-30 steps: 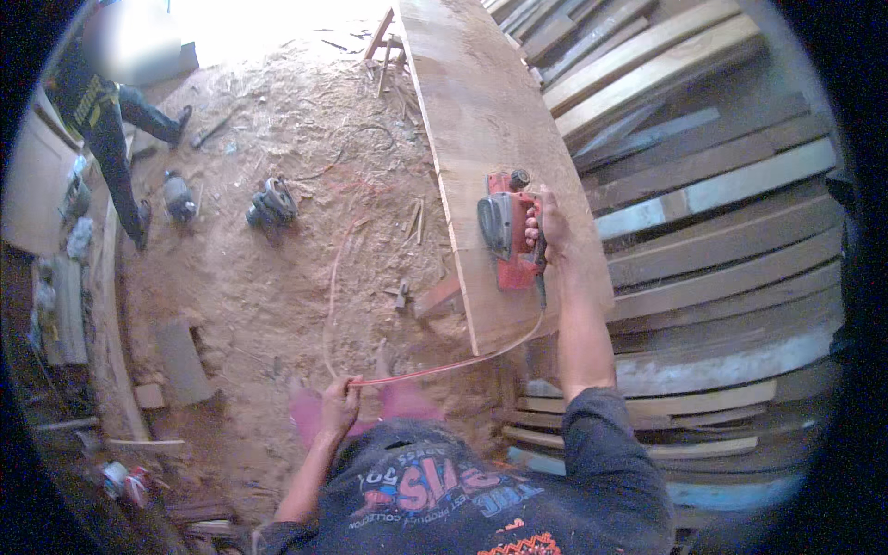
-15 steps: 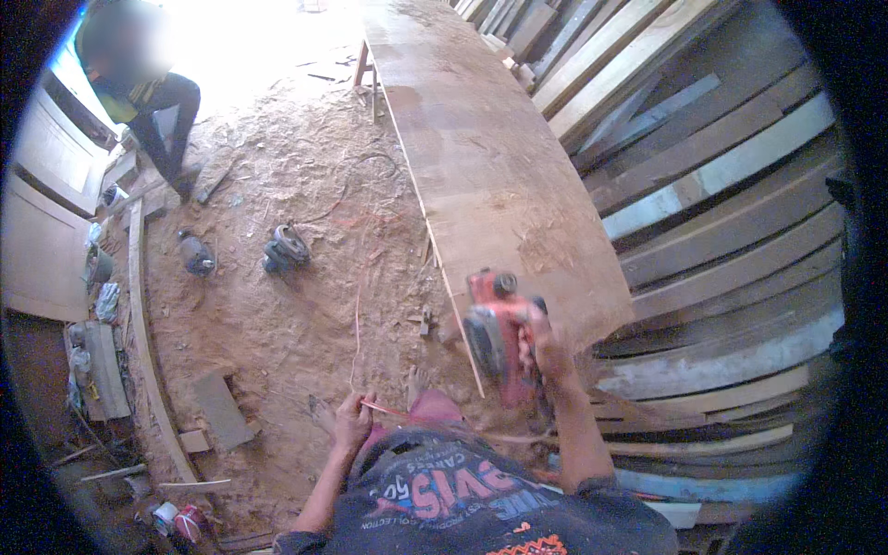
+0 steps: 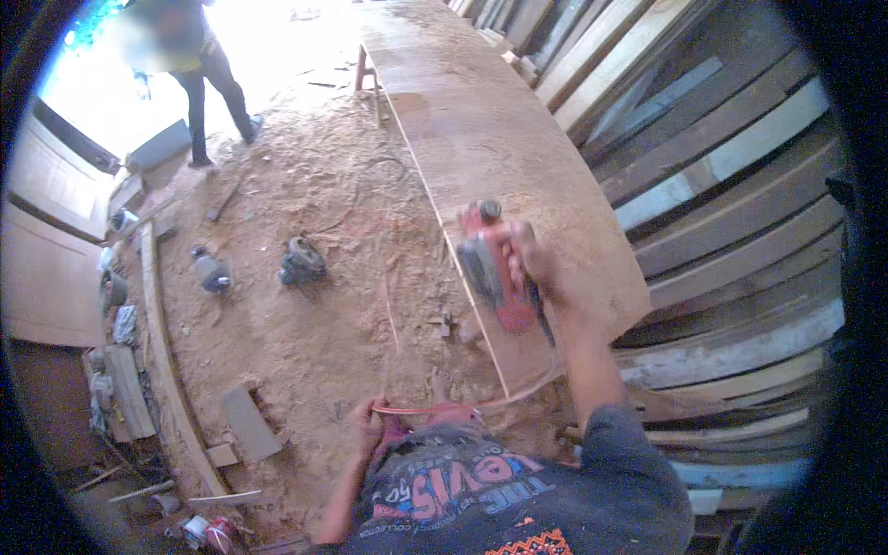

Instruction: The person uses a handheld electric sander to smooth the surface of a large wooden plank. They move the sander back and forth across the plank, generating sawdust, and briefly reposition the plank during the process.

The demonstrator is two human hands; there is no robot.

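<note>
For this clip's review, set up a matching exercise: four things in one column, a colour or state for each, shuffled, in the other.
1. left hand
2. right hand
3. power tool
4. board

A. red and dark grey
B. wide, flat, light brown
C. gripping the power tool
D. holding a thin reddish cord

Pairs: 1-D, 2-C, 3-A, 4-B

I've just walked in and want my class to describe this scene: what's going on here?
A person grips a red power planer in the right hand, at the left edge of a long wooden board; blur hides whether it touches the wood. The left hand holds the reddish cord out to the side. Two other power tools lie on the floor to the left, and another person stands beyond them.
</note>
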